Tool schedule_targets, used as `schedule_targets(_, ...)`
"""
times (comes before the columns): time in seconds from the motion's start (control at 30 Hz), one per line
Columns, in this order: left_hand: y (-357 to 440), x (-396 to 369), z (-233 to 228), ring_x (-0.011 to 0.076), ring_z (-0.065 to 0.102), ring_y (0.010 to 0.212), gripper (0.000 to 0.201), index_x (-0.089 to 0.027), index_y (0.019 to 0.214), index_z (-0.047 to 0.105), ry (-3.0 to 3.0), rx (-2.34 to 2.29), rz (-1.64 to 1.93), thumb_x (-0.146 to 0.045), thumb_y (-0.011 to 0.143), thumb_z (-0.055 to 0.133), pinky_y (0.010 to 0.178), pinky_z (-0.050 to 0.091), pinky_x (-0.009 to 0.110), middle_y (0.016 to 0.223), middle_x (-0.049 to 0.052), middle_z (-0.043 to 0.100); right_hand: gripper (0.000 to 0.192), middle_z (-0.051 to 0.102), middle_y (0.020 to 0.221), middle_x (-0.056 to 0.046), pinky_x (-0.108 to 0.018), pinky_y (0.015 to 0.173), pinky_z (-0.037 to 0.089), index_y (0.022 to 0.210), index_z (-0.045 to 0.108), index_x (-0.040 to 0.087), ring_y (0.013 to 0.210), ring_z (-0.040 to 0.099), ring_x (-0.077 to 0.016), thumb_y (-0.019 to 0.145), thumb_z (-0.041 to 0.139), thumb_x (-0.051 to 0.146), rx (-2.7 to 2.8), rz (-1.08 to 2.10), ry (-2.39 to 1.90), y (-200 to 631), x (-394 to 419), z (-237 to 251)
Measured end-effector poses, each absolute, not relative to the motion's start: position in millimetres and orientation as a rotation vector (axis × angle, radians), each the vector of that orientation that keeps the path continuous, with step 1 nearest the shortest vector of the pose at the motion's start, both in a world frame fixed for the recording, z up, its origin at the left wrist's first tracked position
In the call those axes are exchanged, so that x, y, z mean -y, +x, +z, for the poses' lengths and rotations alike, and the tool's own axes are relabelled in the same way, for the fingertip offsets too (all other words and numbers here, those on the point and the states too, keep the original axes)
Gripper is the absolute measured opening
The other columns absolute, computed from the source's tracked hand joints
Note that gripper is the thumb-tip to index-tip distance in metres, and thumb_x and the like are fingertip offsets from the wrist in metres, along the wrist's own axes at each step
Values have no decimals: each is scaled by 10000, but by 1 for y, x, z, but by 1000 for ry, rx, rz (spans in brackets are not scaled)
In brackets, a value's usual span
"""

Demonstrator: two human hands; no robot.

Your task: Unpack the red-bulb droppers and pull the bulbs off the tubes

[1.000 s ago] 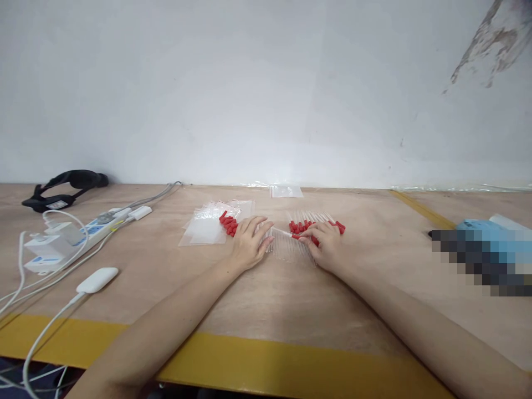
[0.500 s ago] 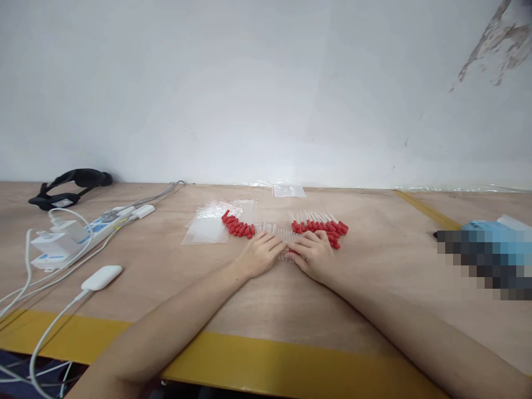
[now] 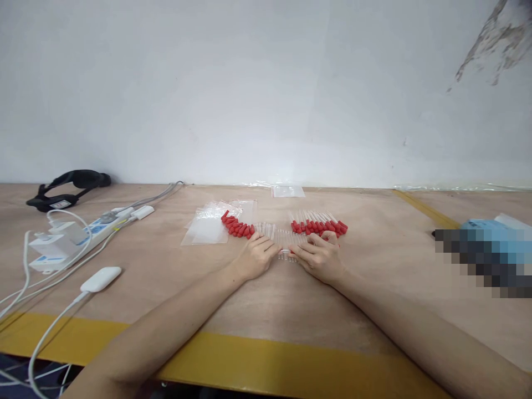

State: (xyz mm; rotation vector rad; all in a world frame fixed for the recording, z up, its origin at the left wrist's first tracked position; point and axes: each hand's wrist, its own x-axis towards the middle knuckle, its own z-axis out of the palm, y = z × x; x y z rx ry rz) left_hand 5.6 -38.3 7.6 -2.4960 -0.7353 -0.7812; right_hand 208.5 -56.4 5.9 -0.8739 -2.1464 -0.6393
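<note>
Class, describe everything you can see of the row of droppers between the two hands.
The droppers are thin clear tubes, glass or plastic by their look, lying flat and side by side on the wooden table. Red caps show at the row's left end. The left hand and right hand rest fingertips on the near tubes.

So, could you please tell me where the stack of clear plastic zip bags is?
The stack of clear plastic zip bags lies on the wooden table, left of centre, touching the red-capped droppers beyond the left hand.
</note>
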Motion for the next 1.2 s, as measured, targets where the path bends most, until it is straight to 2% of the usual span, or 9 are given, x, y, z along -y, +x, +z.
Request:
schedule_targets(0.2,11,41,13,129,542,611,226,-178,799,594,-2391,804,-841,-251,890,401,557,338,263,658,14,613,196,660,693,58,-320,663,200,937,619,309,676,498,-100,873,437,270,2173,-727,-844,220,50,9)
schedule_targets(0.37,16,43,15,127,563,612,248,-165,816,590,-2438,808,-887,-209,898,360,527,373,243,671,18,608,286,674,813,71,-312,672,215,1025,595,355,722,536,-86,863,426,190,2195,-702,-814,227,46,7)
schedule_targets(0.5,4,37,15,128,565,635,235,-166,830,587,-2466,876,-922,-215,894,365,555,413,231,694,24,600,227,675,805,61,-305,667,245,983,622,380,691,531,-98,846,476,275,2142,-585,-929,236,39,7)
schedule_targets(0.6,-11,26,14,139,563,734,218,-169,942,572,-2391,1070,-1051,-173,881,363,643,449,239,809,47,586,206,659,785,-8,-316,685,302,911,667,300,688,517,-136,816,500,375,1860,-472,-1133,257,25,9)
schedule_targets(0.7,-15,15,12,137,537,771,327,-164,1104,509,-2322,1157,-1116,-83,827,356,663,456,245,960,78,518,341,587,839,-86,-305,649,385,931,665,178,713,512,-157,813,452,417,1549,-272,-1274,288,6,11)
schedule_targets(0.8,-6,9,7,129,515,755,410,-158,1164,469,-2340,1084,-1164,-39,787,363,649,453,231,946,73,487,450,520,749,-80,-318,654,418,940,658,111,707,505,-175,758,476,480,1447,-137,-1435,316,-7,11)
schedule_targets(0.93,11,6,1,144,525,789,295,-165,1050,519,-2384,1043,-1188,-58,812,382,701,455,248,861,48,529,474,518,637,-11,-293,588,417,981,609,128,582,491,-138,673,565,486,1440,133,-1547,332,-10,6)
schedule_targets(1.07,16,8,-1,163,537,783,197,-149,876,558,-2463,998,-1056,-67,812,391,710,463,275,835,54,566,359,581,663,-27,-262,527,405,742,573,159,556,513,-129,568,658,461,1400,230,-1639,331,-4,4)
schedule_targets(1.2,18,11,-1,174,538,806,187,-134,884,573,-2524,1016,-1001,-100,804,408,738,467,294,862,73,563,283,598,620,-18,-244,497,410,706,545,182,533,541,-126,591,640,423,1587,579,-1586,332,9,14)
